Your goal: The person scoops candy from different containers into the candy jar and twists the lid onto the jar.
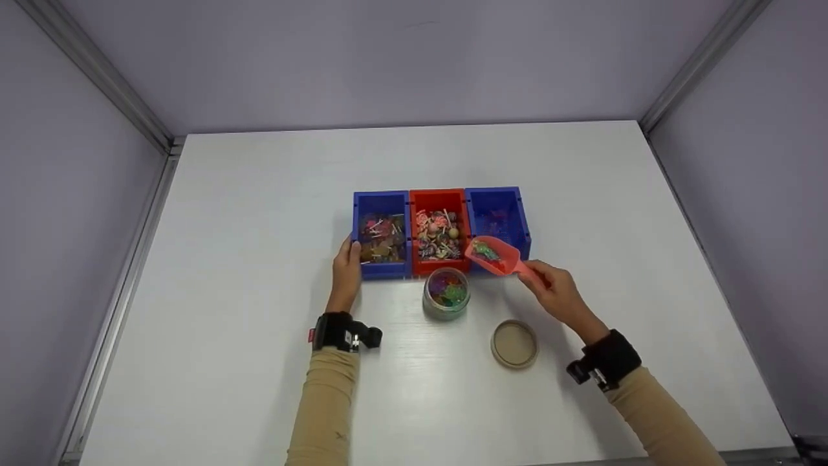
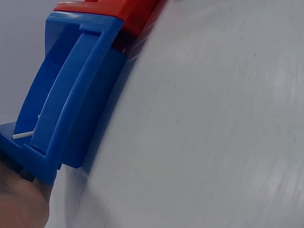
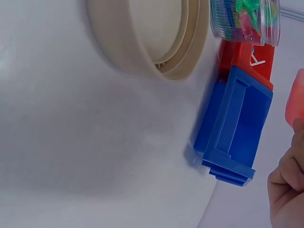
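Observation:
My right hand [image 1: 559,294] grips the handle of a pink scoop [image 1: 514,255], which is held above the front of the right blue bin [image 1: 524,223]. Green and other coloured pieces lie in the scoop. The right wrist view shows curled fingers and part of the scoop [image 3: 295,102]. My left hand [image 1: 346,272] holds the outer side of the left blue bin [image 1: 385,270], which contains wrapped, stick-ended lollipops. Only part of that hand [image 2: 23,202] shows at the bin's corner in the left wrist view. Between the blue bins, a red bin [image 1: 440,266] holds more lollipops.
A clear jar [image 1: 443,314] of colourful translucent pieces stands in front of the red bin. Nearer the person lies a round beige lid [image 1: 514,344], its hollow side up. Some small pieces are in the right blue bin. Walls enclose the white table [image 1: 259,194] at back and sides.

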Action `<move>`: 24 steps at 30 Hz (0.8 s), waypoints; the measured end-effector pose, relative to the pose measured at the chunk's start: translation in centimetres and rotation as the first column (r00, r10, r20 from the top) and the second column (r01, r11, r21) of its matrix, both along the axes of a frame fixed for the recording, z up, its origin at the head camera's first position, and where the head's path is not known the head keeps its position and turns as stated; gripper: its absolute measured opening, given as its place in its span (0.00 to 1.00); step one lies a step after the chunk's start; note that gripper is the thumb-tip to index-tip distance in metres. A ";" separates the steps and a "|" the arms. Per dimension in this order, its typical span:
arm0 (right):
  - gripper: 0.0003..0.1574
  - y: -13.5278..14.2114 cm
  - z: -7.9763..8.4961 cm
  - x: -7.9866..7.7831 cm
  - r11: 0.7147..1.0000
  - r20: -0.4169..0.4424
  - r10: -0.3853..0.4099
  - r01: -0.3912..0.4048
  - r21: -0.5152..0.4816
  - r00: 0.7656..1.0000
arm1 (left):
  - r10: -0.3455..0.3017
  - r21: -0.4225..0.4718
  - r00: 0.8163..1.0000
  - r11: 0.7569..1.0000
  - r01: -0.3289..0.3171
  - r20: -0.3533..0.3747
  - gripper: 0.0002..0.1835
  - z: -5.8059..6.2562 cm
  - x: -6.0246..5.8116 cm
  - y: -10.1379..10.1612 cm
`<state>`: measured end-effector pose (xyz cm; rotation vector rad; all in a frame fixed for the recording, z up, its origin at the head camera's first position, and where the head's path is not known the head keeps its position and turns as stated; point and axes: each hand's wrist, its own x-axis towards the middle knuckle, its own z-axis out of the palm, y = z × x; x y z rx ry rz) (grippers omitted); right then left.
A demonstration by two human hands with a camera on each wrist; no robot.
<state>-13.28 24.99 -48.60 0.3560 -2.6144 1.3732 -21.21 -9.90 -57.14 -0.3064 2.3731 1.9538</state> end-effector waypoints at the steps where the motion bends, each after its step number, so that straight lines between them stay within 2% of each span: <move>1: 0.10 0.0 0.1 0.1 1.000 0.000 0.011 -0.011 0.003 1.000 | -0.003 0.000 1.000 1.000 0.003 0.003 0.27 0.0 0.0 0.0; 6: 0.10 0.2 0.1 0.6 0.998 0.021 0.058 -0.059 0.038 0.998 | -0.006 -0.011 1.000 1.000 0.006 0.001 0.28 0.1 0.0 0.1; 14: 0.11 1.5 -2.3 0.6 0.988 0.079 0.112 -0.120 0.098 0.991 | -0.002 0.001 1.000 1.000 0.002 -0.001 0.27 0.1 0.1 0.1; 19: 0.09 1.9 -2.4 0.6 0.980 0.109 0.158 -0.169 0.104 0.981 | 0.001 0.033 1.000 0.999 -0.001 0.002 0.28 0.2 0.1 0.2; 24: 0.09 1.9 -2.1 0.7 0.977 0.133 0.153 -0.170 0.126 0.979 | 0.003 0.029 1.000 1.000 -0.003 0.004 0.27 0.3 0.1 0.2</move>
